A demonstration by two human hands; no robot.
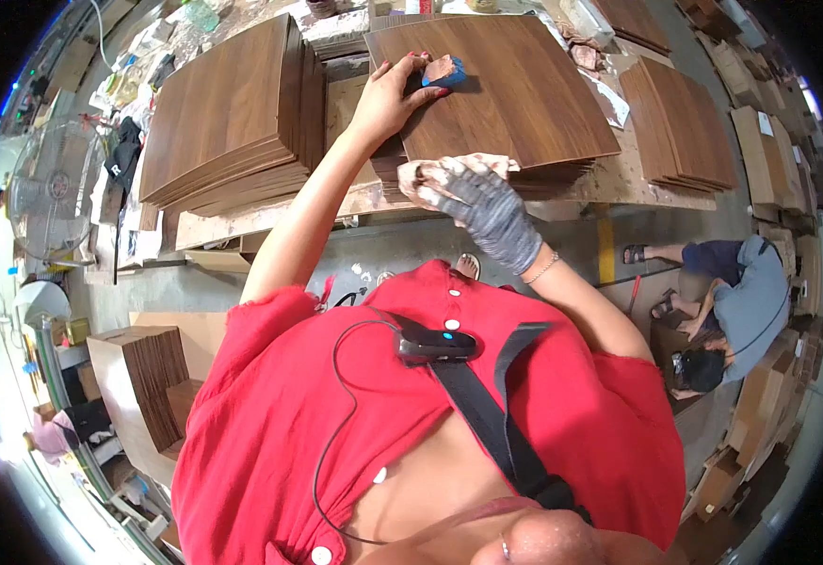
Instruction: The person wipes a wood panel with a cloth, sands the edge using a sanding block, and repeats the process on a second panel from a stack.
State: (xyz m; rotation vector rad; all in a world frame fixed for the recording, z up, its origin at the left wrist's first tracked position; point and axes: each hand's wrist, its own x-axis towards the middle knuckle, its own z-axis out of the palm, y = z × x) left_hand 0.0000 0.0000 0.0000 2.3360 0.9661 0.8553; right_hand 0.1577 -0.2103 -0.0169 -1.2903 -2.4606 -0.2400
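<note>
My bare left hand (391,99) is over the upper left part of the top wood-grain panel (515,85), at the far side of me. Between its thumb and fingers is a small blue piece with a tan, paste-like patch (443,72); its exact kind is unclear. My right hand (487,209), in a grey knit glove with the fingers partly uncovered, is closed around a pale, stained rag (477,162). The rag lies at the panel's near edge, and the right fingertips are partly hidden by it.
Left of this panel stands a stack of brown panels (228,104), and on the right another stack (680,122), all on a worn workbench (364,200). A standing fan (56,185) is at the far left. To the right, a person (746,297) crouches beside cartons.
</note>
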